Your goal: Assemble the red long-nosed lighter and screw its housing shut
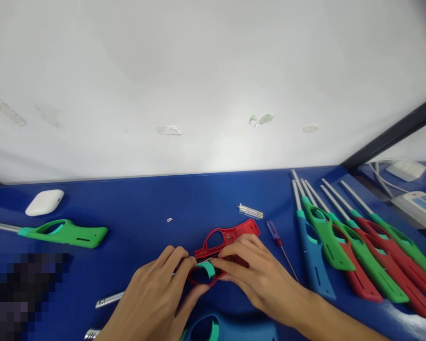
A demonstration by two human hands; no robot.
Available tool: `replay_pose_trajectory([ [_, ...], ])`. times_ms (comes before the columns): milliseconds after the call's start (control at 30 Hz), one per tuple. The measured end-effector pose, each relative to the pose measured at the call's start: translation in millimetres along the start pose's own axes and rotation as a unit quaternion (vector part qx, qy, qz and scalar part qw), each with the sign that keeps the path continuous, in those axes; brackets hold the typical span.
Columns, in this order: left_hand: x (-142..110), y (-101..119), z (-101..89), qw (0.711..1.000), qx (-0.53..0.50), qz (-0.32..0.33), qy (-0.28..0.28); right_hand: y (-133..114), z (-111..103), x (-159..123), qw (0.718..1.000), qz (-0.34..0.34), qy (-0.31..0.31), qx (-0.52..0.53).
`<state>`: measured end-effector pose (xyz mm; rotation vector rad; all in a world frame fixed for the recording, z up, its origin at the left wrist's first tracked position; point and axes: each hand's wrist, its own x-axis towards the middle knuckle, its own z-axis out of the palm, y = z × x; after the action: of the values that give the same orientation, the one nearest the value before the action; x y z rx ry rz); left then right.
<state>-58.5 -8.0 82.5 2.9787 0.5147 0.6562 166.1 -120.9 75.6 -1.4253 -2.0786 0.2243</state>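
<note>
Blue plastic lighter handle (248, 329) lies nearest on the blue counter (135, 203), and just beyond, my left hand (159, 279) and right hand (253, 270) pinch a red plastic lighter half (218, 273) between their fingers (231, 267), probably to steady its curved turquoise trigger (209, 269).

- At seven o'clock, the left hand (159, 286) is seen bare, with long, slim fingers (174, 259).
- At five o'clock, the right hand (250, 269) is likewise uncovered.
- Toward four o'clock, the slender right forearm (324, 316) is left bare.

Passage runs between white case (44, 202) and red shell (242, 229); rightward, a screwdriver (274, 231) (then lighters (378, 272)) obstructs.
</note>
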Motion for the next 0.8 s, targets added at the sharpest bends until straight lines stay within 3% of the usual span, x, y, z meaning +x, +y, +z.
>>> replay_pose_trajectory([
  [133, -1.4, -1.7, 1.5, 1.0, 0.011, 0.0, 0.017, 1.3, -0.5, 0.7, 1.0, -0.008, 0.007, -0.013],
  [233, -1.9, -4.4, 4.4, 0.998, 0.036, 0.025, 0.037, 3.9, -6.5, 0.5, 0.999, 0.009, 0.053, -0.009],
  [333, -0.8, -5.3, 2.0, 0.997, 0.028, 0.036, 0.064, 15.0, -19.5, -0.8, 0.987, 0.073, 0.126, -0.061],
  [433, 0.7, -8.2, -3.1, 0.996, -0.025, 0.025, 0.083, 35.3, -32.9, -2.7, 0.972, 0.14, 0.143, -0.124],
  [600, 2.5, -36.3, -0.6, 0.992, -0.022, -0.079, 0.101, 64.1, -35.7, -6.3, 0.975, 0.144, 0.083, -0.147],
  [700, 4.9, -61.4, 5.5, 0.986, 0.015, -0.155, 0.066, 69.7, -32.8, -8.5, 0.977, 0.134, 0.072, -0.151],
  [800, 10.2, -76.7, 10.0, 0.983, 0.012, -0.182, 0.032, 71.3, -33.2, -10.8, 0.974, 0.14, 0.081, -0.157],
])
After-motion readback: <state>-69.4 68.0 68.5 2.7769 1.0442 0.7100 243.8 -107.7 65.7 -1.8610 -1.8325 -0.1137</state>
